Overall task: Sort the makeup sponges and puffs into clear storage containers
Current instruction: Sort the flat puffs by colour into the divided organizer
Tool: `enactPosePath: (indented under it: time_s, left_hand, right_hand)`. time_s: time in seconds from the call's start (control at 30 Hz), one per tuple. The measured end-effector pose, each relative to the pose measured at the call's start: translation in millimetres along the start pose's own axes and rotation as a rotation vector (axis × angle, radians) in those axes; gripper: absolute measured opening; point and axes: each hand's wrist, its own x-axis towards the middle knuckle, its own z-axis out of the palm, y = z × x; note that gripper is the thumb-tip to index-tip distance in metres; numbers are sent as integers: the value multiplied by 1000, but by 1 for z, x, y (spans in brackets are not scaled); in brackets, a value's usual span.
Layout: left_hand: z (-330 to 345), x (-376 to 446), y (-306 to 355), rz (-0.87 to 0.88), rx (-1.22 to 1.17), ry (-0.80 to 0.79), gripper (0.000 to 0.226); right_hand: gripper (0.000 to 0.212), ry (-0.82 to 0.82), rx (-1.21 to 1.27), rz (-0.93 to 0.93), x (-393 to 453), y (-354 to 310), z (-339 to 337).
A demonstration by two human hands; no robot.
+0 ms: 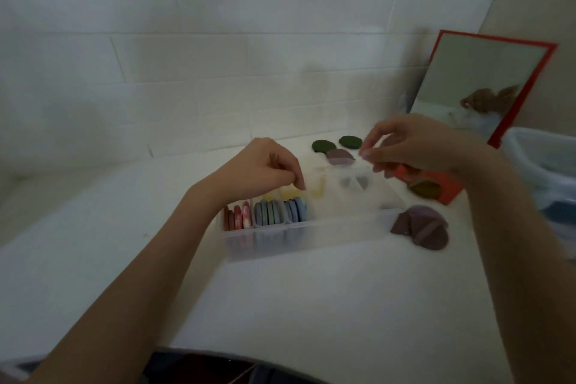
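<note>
A clear divided container [314, 238] sits mid-table. Its near row holds pink and red puffs [238, 217] and blue puffs [280, 211], all standing on edge, with yellow ones [291, 194] behind them. My left hand [265, 170] hovers over the container with its fingers curled, the tips down at the yellow puffs. My right hand [414, 146] is raised over the container's far right corner with its fingertips pinched. Blur hides whether anything is in them. Loose purple puffs [420, 227] lie to the right of the container.
Two dark green puffs [324, 145] and a purple one [339, 156] lie behind the container. An orange packet [448, 192] with an olive puff on it is at the right. A red-framed mirror [542, 78] leans on the wall. A clear bin [542, 165] stands far right.
</note>
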Motion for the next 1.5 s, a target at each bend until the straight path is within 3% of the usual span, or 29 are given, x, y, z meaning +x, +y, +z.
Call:
enactPosePath:
  time_s: [0.1, 0.27, 0.33, 0.5, 0.7, 0.9, 1.0, 1.07, 1.17, 1.27, 1.33, 1.43, 1.5]
  left_hand:
    - [4, 9, 16, 28, 79, 53, 32]
    - [28, 24, 63, 131, 310, -4, 22]
    - [46, 31, 76, 173, 379, -72, 18]
    - [93, 39, 76, 218, 660, -308, 46]
    - [84, 36, 56, 94, 594, -191, 25]
    - [82, 42, 55, -22, 662, -162, 47]
    - [100, 44, 64, 100, 898, -87, 62]
    - [118, 44, 71, 249, 974, 0, 56]
    - [135, 42, 82, 248, 831, 20, 43]
    - [147, 42, 82, 262, 942, 104, 29]
    - [149, 36, 86, 262, 973, 109, 31]
    - [163, 35, 76, 367, 775, 197, 44]
    - [170, 35, 76, 322, 453, 171, 52]
  right_hand:
    - [10, 98, -82, 128, -12, 46, -15]
    - [53, -203, -317, 234, -31, 89, 3]
    - [61, -162, -334, 219, -32, 98, 16]
    - [59, 2, -256, 59, -32, 109, 32]
    - [42, 54, -13, -54, -36, 111, 38]
    - [25, 73, 200, -43, -34, 107, 42]
    - [23, 149, 331, -65, -31, 107, 41]
    - [25, 207, 401, -90, -30, 108, 38]
    - [23, 221, 464, -57, -28, 110, 36]
    - [26, 158, 480, -11, -27, 112, 35]
    - [32, 143, 468, 16, -25, 117, 31]
    - [34, 179, 389, 55, -22, 124, 30]
    - [28, 272, 333, 78, -19, 126, 35]
